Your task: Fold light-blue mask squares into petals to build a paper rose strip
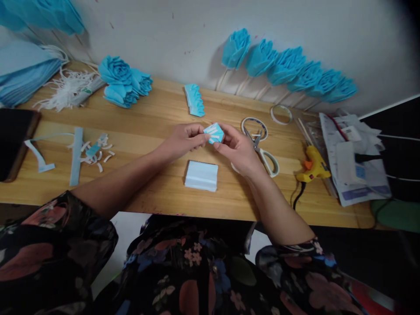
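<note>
In front of me, the left hand [184,140] and right hand [236,148] are pinching a small, folded blue-and-white sheet piece [215,132] between thumbs and fingers, above the middle of the light-brown wooden table [157,188]. A pale-blue rectangular stack [201,176] is lying toward the near edge; white-handled metal scissors [258,148] are resting beside the right hand.

Black sleeves [62,245] (boldly floral).
</note>
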A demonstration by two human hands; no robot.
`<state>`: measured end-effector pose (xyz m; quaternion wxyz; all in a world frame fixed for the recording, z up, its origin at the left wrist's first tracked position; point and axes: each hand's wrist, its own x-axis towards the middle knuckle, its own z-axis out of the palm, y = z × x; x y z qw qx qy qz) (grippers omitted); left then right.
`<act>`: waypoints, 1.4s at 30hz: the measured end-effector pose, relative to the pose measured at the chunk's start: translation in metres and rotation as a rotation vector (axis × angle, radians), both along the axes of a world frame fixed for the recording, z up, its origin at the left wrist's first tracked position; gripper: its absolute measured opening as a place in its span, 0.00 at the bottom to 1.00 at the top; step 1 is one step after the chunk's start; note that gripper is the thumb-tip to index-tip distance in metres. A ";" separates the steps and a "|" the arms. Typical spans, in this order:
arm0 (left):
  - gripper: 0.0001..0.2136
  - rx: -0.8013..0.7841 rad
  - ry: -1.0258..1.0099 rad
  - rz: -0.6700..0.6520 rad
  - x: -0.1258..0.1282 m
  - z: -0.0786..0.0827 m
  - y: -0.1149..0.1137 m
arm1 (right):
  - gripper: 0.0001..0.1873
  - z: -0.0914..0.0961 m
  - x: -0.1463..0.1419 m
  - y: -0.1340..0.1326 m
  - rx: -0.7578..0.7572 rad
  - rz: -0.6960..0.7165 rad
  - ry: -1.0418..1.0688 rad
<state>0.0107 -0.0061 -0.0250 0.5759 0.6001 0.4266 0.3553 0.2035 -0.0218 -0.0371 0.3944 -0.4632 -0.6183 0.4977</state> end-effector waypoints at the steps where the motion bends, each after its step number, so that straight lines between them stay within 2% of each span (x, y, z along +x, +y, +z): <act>1: 0.10 0.001 0.005 -0.016 0.000 0.001 0.000 | 0.32 0.000 0.000 0.000 0.009 -0.004 -0.001; 7: 0.09 0.038 0.017 -0.025 0.003 0.003 -0.002 | 0.31 0.003 0.000 -0.002 0.006 0.031 -0.019; 15: 0.06 0.073 0.010 -0.009 0.006 -0.004 -0.003 | 0.26 0.006 -0.005 -0.005 0.029 0.031 -0.030; 26: 0.09 -0.001 -0.004 0.033 0.005 0.003 -0.004 | 0.27 0.004 -0.002 -0.002 0.044 0.040 -0.034; 30: 0.10 -0.017 -0.001 0.083 0.001 0.000 -0.001 | 0.27 0.006 0.002 -0.001 0.020 0.053 -0.021; 35: 0.10 -0.011 -0.015 0.085 0.000 -0.005 0.001 | 0.30 0.004 0.004 0.000 0.008 0.039 -0.008; 42: 0.09 -0.012 -0.021 0.085 0.003 -0.002 -0.001 | 0.29 -0.003 0.002 0.000 0.045 -0.010 -0.010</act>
